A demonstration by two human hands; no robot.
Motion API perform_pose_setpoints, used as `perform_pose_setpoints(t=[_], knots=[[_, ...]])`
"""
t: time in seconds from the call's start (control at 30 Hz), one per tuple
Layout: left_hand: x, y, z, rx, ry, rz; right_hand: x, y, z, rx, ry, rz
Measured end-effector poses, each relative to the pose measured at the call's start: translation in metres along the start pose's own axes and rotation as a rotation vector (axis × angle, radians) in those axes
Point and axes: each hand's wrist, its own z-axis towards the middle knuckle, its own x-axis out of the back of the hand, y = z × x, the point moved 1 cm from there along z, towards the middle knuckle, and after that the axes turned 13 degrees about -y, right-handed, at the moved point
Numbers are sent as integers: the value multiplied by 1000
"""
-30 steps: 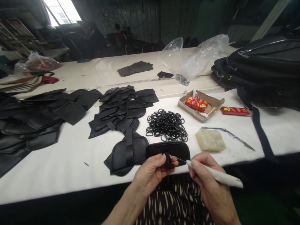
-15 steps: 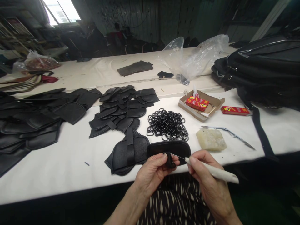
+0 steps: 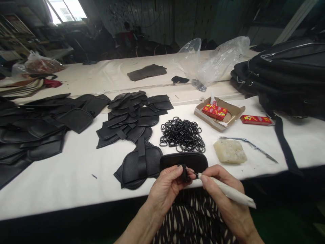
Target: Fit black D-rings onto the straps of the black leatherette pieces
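Pinched in my left hand (image 3: 169, 184) is the folded end of a black strap (image 3: 183, 173), which seems joined to a black leather piece (image 3: 186, 159) lying at the table edge. My right hand (image 3: 225, 196) grips an awl (image 3: 232, 193) with a whitish handle. The awl's thin metal shaft points left and reaches the strap at my left fingertips; its very tip is hard to make out. Just beyond my hands lies a heap of black D-rings (image 3: 181, 135). Left of my left hand, a rounded black leather piece (image 3: 142, 162) with a strap rests on others.
Stacked black leather pieces (image 3: 127, 118) and a larger pile (image 3: 45, 132) cover the left. To the right are a yellowish block (image 3: 230, 151), metal snips (image 3: 251, 145), a cardboard tray (image 3: 220, 125), a red box (image 3: 256, 120) and black bags (image 3: 284, 74). A clear plastic bag (image 3: 215, 61) lies behind.
The awl has shifted slightly left and down with my right hand, and its handle tilts more steeply. My left hand keeps its pinch on the strap, almost in place.
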Motion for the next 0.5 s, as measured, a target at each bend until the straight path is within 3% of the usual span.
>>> perform_pose_setpoints(t=[0.27, 0.4, 0.5], knots=[[-8, -6, -1, -116, 118, 50, 7, -21, 6, 380, -305, -462], [-8, -6, 0, -119, 145, 32, 14, -26, 5, 474, -346, -642], [-7, -6, 0, -115, 160, 22, 18, -29, -1, 439, -254, -490]])
